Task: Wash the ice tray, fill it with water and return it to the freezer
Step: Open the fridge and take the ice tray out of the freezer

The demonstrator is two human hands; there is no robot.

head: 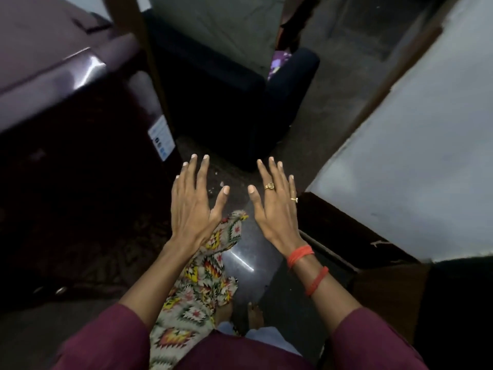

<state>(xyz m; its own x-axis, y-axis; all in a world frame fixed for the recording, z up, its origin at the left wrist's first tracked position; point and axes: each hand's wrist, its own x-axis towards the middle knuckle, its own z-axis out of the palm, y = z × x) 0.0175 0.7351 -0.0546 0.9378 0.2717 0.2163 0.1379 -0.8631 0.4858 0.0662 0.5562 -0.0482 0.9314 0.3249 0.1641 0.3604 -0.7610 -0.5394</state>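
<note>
At the left edge of the view: a dark maroon refrigerator [61, 108] is seen, its door shut and a white label [161, 140] stuck near its right edge.
Right side: a pale wall [416, 161] is shown above a dark skirting.
Top centre: a dark armchair [240, 97] is placed on the floor [253, 263], which is dark and glossy.
Cloth: a patterned fabric [202, 279] is draped below the left forearm.
Left hand [193, 201]: held palm down over the floor, fingers spread, nothing gripped.
Right hand [274, 206]: held likewise, fingers fanned apart and empty (two rings are worn).
Wrist: red threads [300, 253] are tied round the right wrist.
Ice tray: not visible anywhere; its place cannot be told.
</note>
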